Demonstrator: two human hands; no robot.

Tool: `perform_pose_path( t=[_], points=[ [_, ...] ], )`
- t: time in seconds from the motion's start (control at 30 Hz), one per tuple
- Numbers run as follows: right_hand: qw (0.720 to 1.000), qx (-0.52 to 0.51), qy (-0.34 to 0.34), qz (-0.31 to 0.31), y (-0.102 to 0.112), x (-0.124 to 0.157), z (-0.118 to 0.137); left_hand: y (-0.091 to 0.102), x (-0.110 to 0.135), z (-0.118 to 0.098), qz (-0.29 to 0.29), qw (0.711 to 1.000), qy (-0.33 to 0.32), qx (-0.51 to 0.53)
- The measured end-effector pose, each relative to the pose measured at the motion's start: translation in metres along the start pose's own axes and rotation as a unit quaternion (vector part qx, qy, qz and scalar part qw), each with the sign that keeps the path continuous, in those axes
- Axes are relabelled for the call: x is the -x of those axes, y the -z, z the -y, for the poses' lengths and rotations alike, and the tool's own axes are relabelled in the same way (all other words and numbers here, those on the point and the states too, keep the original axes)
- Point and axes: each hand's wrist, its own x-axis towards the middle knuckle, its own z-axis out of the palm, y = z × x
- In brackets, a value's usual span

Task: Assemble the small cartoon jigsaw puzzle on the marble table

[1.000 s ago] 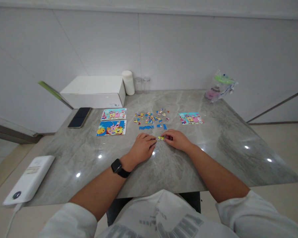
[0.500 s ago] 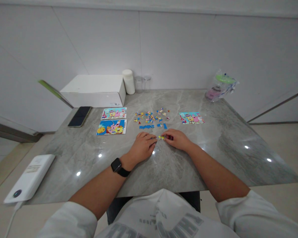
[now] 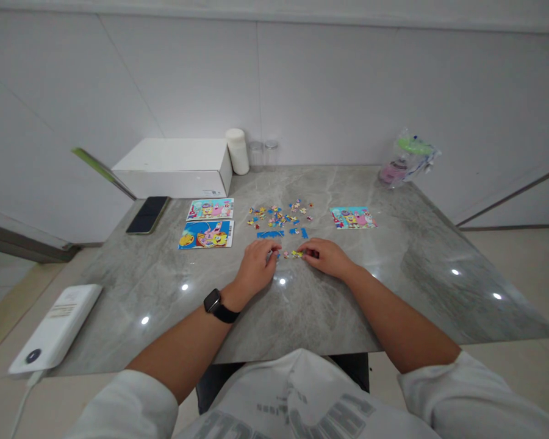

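My right hand [image 3: 322, 255] rests on the table with thumb and fingertips closed on the end of a yellow puzzle piece [image 3: 296, 254]. Just left of it lies a small pinkish puzzle piece [image 3: 286, 255]. My left hand [image 3: 258, 262], a black watch on its wrist, has curled fingers and thumb closed around a bluish puzzle piece [image 3: 277, 256], mostly hidden by them. Beyond the hands are joined blue puzzle pieces [image 3: 269, 234], a few more blue pieces [image 3: 304, 233], and a loose pile of mixed pieces [image 3: 279, 217].
Two picture cards [image 3: 205, 235] lie left of the pile, another card [image 3: 353, 217] right. A phone [image 3: 147, 214], white box [image 3: 171, 167], white bottle [image 3: 237, 151], two clear jars [image 3: 263, 155] and a plastic bag [image 3: 407, 160] stand farther out. A white power bank [image 3: 57, 329] is front left.
My left hand has shifted a little left, away from the right hand, uncovering the pinkish piece between them. My right hand stays in place at the yellow piece.
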Motion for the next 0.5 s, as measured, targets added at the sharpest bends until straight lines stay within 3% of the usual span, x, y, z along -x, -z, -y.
perform_pose_path(
  t=[0.5],
  points=[
    [1.000, -0.002, -0.003, -0.004, -0.0017, -0.0011, -0.0024, -0.0033, 0.0012, 0.0011, 0.007, 0.999, 0.000, 0.038]
  ],
)
